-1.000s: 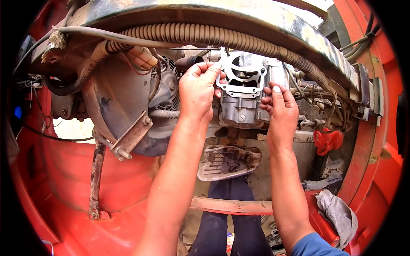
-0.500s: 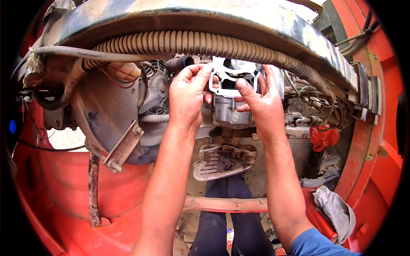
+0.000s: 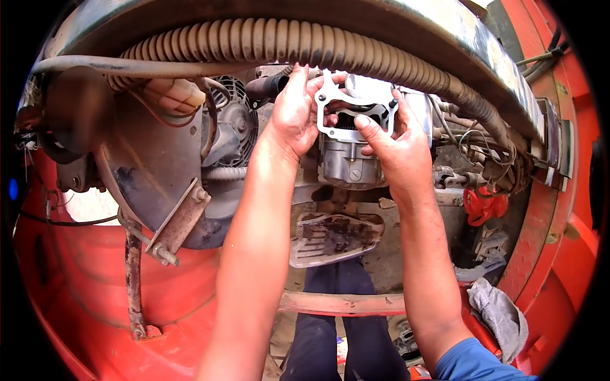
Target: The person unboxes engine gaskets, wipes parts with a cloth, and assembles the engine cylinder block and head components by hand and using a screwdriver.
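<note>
A flat, pale metal gasket (image 3: 348, 134) with large openings and bolt holes stands in front of the engine block (image 3: 351, 166). My right hand (image 3: 404, 147) pinches its right side, thumb on the front face and fingers partly hidden behind. At the gasket's left edge is my left hand (image 3: 293, 120), its thumb raised off the plate and its fingers apart, reaching behind. Dark bolts or pins show at the gasket's upper left and right corners. Through the openings, dark engine parts are visible.
A ribbed brown hose (image 3: 273, 39) arches over my hands beneath a metal frame beam (image 3: 438, 39). Left are a curved metal guard (image 3: 152, 165) and a finned fan housing (image 3: 238, 120). Below sits an oily tray (image 3: 337, 238); a grey rag (image 3: 499, 317) lies right.
My left thumb has lifted off the gasket and points upward, with the hand shifted slightly right. My right hand keeps its pinch. The view has shifted a little.
</note>
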`<state>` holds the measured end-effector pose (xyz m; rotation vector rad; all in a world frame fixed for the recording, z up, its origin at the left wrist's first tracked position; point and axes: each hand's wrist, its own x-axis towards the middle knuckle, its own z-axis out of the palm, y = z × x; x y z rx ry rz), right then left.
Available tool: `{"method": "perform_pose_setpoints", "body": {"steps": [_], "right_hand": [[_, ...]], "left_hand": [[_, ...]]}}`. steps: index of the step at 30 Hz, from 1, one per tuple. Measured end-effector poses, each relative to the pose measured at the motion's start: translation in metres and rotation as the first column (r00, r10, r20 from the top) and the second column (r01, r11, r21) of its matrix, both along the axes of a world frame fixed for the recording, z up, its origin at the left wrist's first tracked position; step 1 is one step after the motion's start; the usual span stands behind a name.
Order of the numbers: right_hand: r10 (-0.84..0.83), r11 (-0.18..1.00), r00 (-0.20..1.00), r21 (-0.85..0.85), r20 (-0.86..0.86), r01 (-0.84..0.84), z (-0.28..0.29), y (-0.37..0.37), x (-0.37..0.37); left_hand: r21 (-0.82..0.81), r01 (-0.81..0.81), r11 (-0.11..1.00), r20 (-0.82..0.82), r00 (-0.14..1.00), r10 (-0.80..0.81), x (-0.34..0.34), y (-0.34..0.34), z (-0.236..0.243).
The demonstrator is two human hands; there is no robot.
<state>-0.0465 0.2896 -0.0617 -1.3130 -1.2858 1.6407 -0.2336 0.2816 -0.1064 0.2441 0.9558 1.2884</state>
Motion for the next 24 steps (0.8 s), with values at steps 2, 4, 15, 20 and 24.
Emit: {"method": "perform_pose_setpoints", "body": {"steps": [2, 4, 15, 20, 24], "right_hand": [[0.039, 0.999, 0.999, -0.012, -0.008, -0.039, -0.001, 0.003, 0.001], [0.025, 0.997, 0.998, 0.070, -0.051, -0.021, -0.009, 0.005, 0.001], [0.082, 0.990, 0.994, -0.110, -0.070, -0.090, 0.014, 0.024, 0.008], [0.068, 0.982, 0.988, -0.166, -0.135, -0.090, 0.022, 0.027, 0.002], [0.097, 0.950, 0.966, -0.267, -0.239, -0.162, 0.004, 0.054, 0.011]], "left_hand": [[0.021, -0.012, 1.000, -0.075, 0.997, 0.014, 0.001, 0.005, -0.006], [0.032, -0.020, 0.999, -0.112, 0.993, 0.024, 0.000, 0.005, -0.009], [0.033, -0.163, 0.986, -0.075, 0.983, 0.165, 0.008, -0.005, 0.004], [0.082, -0.168, 0.982, -0.010, 0.986, 0.169, 0.013, 0.001, 0.018], [0.062, -0.161, 0.985, -0.057, 0.985, 0.165, 0.013, 0.003, 0.023]]}}
